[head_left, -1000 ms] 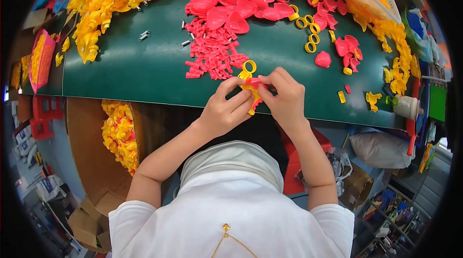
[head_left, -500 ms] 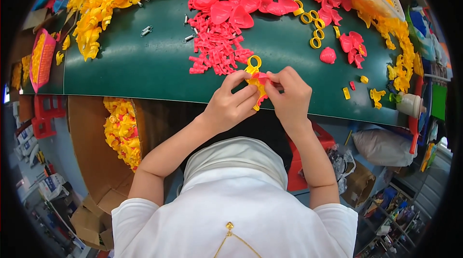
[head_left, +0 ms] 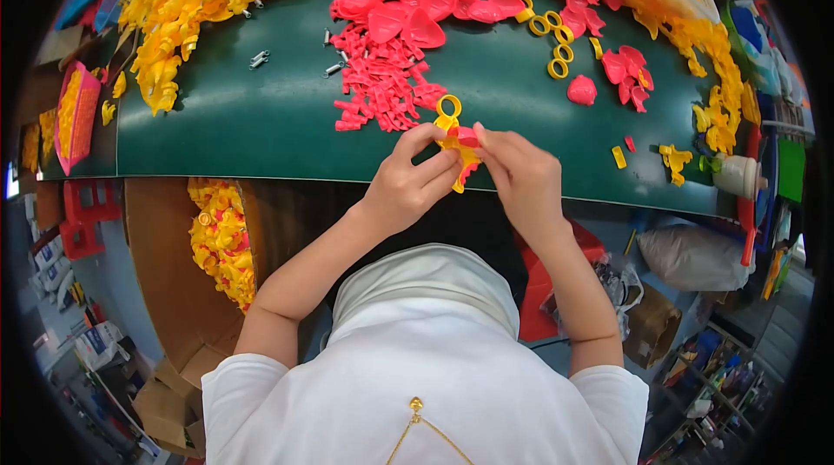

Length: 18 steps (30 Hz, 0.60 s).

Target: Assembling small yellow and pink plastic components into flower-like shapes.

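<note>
Just over the near edge of the green table, my left hand [head_left: 408,182] is closed on a yellow plastic part [head_left: 446,120] with a ring at its top. A pink plastic piece [head_left: 467,137] lies across the yellow part. The thumb and fingers of my right hand [head_left: 526,182] pinch the right end of that pink piece. More pink shows at the bottom of the yellow part, beneath my fingers. Straight ahead of my left hand is a heap of small pink pieces [head_left: 380,83]. My fingers partly cover how the two parts fit together.
Pink shell-shaped parts [head_left: 421,4] and yellow parts [head_left: 161,30] are piled on the green table [head_left: 261,135]. Yellow rings [head_left: 558,69] and metal springs [head_left: 260,58] lie loose. A cardboard box [head_left: 161,265] of yellow and pink parts stands below left, a red stool [head_left: 540,308] below right.
The right hand's fingers have shifted on the pink piece, which now shows more plainly across the yellow part. The left hand keeps its hold. The whole view has moved slightly.
</note>
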Motion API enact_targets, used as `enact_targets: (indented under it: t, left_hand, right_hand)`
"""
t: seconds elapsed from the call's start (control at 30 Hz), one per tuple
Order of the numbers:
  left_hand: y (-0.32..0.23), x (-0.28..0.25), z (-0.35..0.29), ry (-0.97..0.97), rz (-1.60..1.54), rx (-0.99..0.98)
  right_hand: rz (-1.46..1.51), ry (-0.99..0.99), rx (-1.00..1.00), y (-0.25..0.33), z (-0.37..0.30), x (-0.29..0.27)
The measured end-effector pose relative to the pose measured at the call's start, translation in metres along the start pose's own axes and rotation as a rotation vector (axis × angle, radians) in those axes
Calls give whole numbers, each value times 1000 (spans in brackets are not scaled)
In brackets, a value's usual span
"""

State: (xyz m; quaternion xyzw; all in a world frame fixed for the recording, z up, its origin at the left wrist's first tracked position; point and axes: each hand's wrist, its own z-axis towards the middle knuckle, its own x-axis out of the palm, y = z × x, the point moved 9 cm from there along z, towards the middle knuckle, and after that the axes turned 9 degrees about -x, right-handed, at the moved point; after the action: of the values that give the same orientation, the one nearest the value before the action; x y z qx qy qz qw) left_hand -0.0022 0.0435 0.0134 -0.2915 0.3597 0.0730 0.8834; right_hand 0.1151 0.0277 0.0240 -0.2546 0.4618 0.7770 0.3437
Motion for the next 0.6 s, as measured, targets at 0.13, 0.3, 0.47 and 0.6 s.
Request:
enact_targets:
  t: [0.13, 0.3, 0.47, 0.6]
  left_hand:
    - [-8, 3, 4, 18, 50, 36]
    - [-15, 8, 7, -19, 171, -20]
    - [-22, 2, 5, -87, 68, -83]
    - [-3, -3, 16, 51, -625, -480]
  right_hand:
    - [66, 14, 70, -9, -7, 0]
    - [108, -26, 167, -13, -8, 1]
    - [372, -2, 352, -39, -12, 10]
    - [379, -195, 255, -41, -17, -58]
